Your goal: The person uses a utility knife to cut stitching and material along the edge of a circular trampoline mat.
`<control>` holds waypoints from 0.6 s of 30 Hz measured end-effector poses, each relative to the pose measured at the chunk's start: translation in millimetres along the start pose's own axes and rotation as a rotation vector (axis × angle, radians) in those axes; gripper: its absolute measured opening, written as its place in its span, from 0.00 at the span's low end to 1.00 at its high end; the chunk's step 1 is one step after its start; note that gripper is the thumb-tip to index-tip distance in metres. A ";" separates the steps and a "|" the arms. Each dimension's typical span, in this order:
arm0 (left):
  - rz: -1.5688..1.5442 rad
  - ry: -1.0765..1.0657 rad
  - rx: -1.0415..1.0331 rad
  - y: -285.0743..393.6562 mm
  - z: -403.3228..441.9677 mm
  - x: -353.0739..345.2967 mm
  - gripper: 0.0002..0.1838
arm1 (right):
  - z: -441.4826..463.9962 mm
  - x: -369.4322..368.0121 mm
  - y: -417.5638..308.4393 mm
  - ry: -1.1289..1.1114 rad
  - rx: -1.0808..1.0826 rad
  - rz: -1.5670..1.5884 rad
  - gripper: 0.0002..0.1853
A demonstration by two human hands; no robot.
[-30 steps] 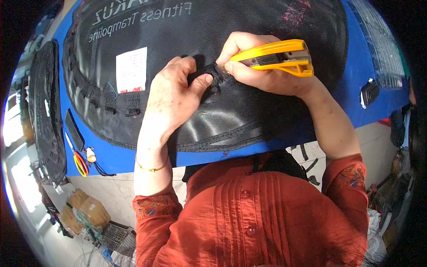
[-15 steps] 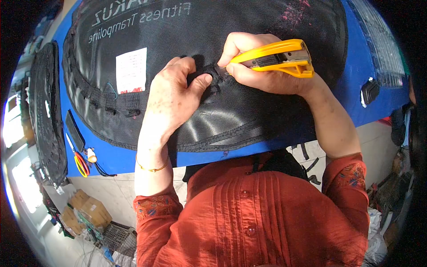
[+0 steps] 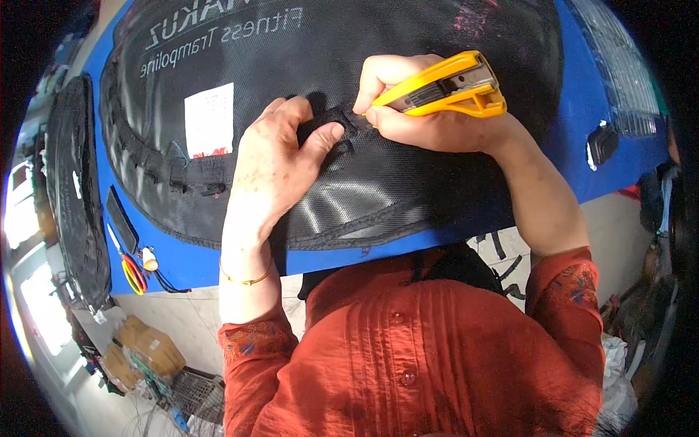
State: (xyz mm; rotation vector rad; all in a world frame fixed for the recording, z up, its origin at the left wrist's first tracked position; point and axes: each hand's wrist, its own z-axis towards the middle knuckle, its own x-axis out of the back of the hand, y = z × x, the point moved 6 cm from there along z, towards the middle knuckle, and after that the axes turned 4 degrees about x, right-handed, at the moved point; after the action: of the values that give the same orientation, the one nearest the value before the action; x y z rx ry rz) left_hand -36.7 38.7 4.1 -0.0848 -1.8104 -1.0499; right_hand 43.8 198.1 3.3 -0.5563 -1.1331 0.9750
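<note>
Background boxes (image 3: pixel 156 352) have unclear contents; right fingers (image 3: pixel 393 125) grip a yellow cutter (image 3: pixel 445 86).

Blue tabletop (image 3: pixel 575 186) spread before me. Large black mat (image 3: pixel 415 44) covers most of it, pale lettering reversed from where I look. At my left, near edge: scissors (image 3: pixel 125 256), open handles red and yellow; flat black strip (image 3: pixel 121 218) beside them; small orange-and-white item (image 3: pixel 150 260) near handles. At my right: small black item (image 3: pixel 602 146); beyond it, clear ribbed plastic (image 3: pixel 619 80).
</note>
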 end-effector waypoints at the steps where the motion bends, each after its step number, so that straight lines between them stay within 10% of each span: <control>1: 0.005 0.003 -0.026 1.3 -1.0 0.7 0.15 | 0.4 0.3 -2.1 0.006 0.040 -0.022 0.04; 18: -0.053 -0.002 -0.067 0.2 -0.5 1.0 0.10 | 1.1 -2.5 -4.7 0.062 0.023 -0.056 0.05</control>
State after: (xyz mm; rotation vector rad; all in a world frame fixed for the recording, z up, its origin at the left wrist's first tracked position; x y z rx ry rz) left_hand -36.8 38.1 5.0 -0.0781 -1.7877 -1.1486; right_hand 44.3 193.5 6.2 -0.5305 -1.0756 0.9159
